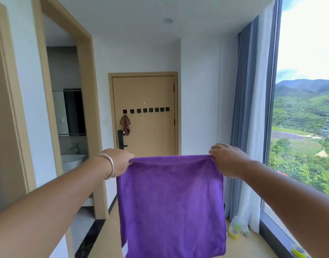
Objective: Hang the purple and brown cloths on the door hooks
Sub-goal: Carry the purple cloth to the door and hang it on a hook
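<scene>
My fingers are curled over the two top corners of the purple cloth (171, 205): the left hand (119, 162) pinches the left corner, the right hand (227, 161) pinches the right one, and the cloth hangs flat and spread between them in front of me. A small white tag (125, 251) shows at its lower left edge.

The door (144, 116) stands at the far end of the hallway, well away from the cloth. A row of dark hooks (146, 110) runs across it. The brown cloth (125, 124) already hangs from the leftmost hook, drooping just above the black lock handle (121, 139). So I judge half the task done and the purple one yet to go up.

What worries me from here:

- Held wide like this, the cloth has no bunched point to catch on a hook. If I present a flat edge, I expect it to slide off.
- To hang it I must let go of one corner or gather the edge. In that change of grip the soft fabric could slip and drop to the floor.
- The hooks look small and sit close together. I could snag two at once.
- If I aim too far left, I may knock the brown cloth loose.
- The spread cloth blocks my view downward, so I could misjudge my footing as I walk in.
</scene>
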A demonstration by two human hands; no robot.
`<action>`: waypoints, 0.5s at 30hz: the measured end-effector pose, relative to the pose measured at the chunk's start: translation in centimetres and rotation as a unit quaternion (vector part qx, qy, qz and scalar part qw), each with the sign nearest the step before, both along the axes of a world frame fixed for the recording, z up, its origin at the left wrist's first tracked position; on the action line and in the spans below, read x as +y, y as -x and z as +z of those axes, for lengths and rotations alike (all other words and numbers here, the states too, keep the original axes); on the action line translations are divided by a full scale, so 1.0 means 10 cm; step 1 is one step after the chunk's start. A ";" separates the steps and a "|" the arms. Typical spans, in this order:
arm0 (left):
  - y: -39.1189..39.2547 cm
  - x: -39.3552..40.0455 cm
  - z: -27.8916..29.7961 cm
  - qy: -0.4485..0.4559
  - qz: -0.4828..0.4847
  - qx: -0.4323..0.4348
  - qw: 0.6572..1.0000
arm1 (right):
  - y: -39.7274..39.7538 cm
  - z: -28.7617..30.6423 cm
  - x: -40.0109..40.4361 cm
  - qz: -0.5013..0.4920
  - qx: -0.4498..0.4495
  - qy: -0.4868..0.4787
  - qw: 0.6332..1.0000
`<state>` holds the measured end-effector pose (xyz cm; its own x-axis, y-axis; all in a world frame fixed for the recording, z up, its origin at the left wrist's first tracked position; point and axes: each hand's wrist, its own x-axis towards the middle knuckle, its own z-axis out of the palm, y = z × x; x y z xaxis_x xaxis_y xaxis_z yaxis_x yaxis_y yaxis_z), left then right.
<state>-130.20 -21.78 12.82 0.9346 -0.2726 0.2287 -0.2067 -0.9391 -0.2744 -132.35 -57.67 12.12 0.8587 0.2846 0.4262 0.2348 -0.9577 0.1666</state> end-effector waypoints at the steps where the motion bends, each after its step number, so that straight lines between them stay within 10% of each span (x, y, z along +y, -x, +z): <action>1: 0.01 -0.01 0.01 -0.002 -0.004 -0.011 1.000 | 0.00 -0.02 -0.01 0.000 -0.013 0.000 1.000; 15: -0.26 -0.11 -0.29 0.010 0.021 -0.114 0.993 | -0.65 -0.45 -0.09 0.018 -0.097 -0.043 0.994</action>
